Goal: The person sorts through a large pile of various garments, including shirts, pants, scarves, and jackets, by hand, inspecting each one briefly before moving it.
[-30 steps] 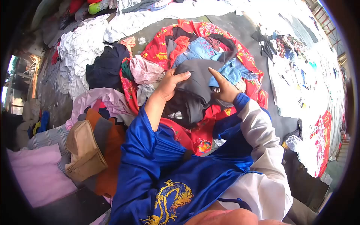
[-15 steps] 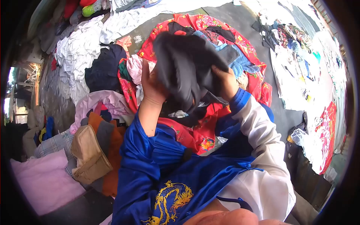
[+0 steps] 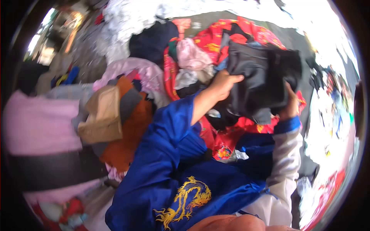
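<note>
A black garment [image 3: 250, 73], folded into a rough rectangle with a slight sheen, is held up in front of me. My left hand [image 3: 224, 86] grips its left edge, thumb on top and fingers underneath. At the lower right edge, my right hand [image 3: 290, 104] is closed on the same cloth, its fingers partly hidden behind it. Beneath lies a red flowered cloth [image 3: 225, 148] with mixed clothes heaped on it, among them a pink garment [image 3: 192, 55]. What kind of garment the black one is, I cannot make out.
To my left are a folded pink cloth [image 3: 42, 123], a tan garment [image 3: 102, 115] and a rust-brown garment [image 3: 131, 133]. A dark navy heap [image 3: 154, 42] lies beyond. White clothes [image 3: 131, 15] spread along the back, and another mixed pile [image 3: 333, 92] lies at the right.
The black garment has gone from a loose bunch to a flatter folded shape, moving right in view. My left hand's thumb now lies over its edge. The view has swung to the left.
</note>
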### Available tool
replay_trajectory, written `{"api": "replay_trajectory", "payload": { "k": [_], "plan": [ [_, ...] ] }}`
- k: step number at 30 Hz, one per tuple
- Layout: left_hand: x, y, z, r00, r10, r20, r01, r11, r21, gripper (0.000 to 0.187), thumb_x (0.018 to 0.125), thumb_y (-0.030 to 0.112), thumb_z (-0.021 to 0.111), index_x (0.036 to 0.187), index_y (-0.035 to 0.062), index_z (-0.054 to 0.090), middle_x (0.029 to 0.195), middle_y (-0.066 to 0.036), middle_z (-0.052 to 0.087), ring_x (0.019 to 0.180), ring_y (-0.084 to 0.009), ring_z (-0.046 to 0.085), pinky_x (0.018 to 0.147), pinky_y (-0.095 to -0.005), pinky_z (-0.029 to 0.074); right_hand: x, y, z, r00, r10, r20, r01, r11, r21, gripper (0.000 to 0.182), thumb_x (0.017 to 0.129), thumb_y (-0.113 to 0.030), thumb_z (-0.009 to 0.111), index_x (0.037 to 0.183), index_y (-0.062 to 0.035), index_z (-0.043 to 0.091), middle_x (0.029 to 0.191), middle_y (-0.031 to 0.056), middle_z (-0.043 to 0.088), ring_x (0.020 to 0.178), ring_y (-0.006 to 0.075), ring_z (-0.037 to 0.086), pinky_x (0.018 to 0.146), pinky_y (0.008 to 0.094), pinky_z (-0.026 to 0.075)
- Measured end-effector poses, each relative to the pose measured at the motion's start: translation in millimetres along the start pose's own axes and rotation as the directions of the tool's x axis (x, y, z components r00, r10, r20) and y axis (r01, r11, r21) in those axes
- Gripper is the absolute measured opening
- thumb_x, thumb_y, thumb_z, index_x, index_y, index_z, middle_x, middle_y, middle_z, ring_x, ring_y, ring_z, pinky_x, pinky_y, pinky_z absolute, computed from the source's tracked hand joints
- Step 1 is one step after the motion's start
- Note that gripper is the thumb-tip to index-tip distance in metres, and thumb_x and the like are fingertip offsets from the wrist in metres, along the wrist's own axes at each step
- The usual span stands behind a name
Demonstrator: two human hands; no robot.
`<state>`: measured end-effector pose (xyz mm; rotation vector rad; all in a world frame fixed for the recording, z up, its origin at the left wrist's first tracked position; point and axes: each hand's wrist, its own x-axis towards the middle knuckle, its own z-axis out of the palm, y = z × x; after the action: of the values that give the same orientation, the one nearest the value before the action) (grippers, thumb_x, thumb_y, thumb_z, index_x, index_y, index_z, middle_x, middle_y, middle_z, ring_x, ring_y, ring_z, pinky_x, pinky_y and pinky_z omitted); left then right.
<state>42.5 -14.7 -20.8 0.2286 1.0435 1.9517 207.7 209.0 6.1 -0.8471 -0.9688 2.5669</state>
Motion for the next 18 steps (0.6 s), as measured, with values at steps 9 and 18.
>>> {"api": "replay_trajectory", "payload": {
  "k": [9, 18],
  "plan": [
    [7.9, 22.7, -5.8, 0.910, 0.221, -0.352, -0.131, 0.956, 0.262, 0.036, 0.091, 0.015, 0.065, 0.115, -0.0103, 0.057, 0.108, -0.017, 0.065, 0.099, -0.0230, 0.063, 0.081, -0.0380, 0.052, 12.0, -41.7, -45.8, 0.985, 0.075, -0.154, -0.109, 0.968, -0.226, 0.048, 0.101, -0.033, 0.052, 0.138, -0.0028, 0.053, 0.136, 0.0136, 0.058, 0.121, 0.0280, 0.058, 0.102, 0.0417, 0.047],
    [-78.4, 133.4, -76.1, 0.635, 0.526, -0.566, -0.619, 0.785, 0.035, 0.029, 0.093, 0.019, 0.066, 0.112, -0.0028, 0.063, 0.106, -0.014, 0.070, 0.095, -0.0260, 0.068, 0.086, -0.0450, 0.055, 46.4, -46.5, -86.7, 0.954, -0.282, 0.100, 0.299, 0.890, -0.345, 0.039, 0.104, -0.010, 0.044, 0.142, -0.0009, 0.046, 0.144, 0.0161, 0.049, 0.132, 0.0294, 0.049, 0.105, 0.0377, 0.041]
  ]
}}
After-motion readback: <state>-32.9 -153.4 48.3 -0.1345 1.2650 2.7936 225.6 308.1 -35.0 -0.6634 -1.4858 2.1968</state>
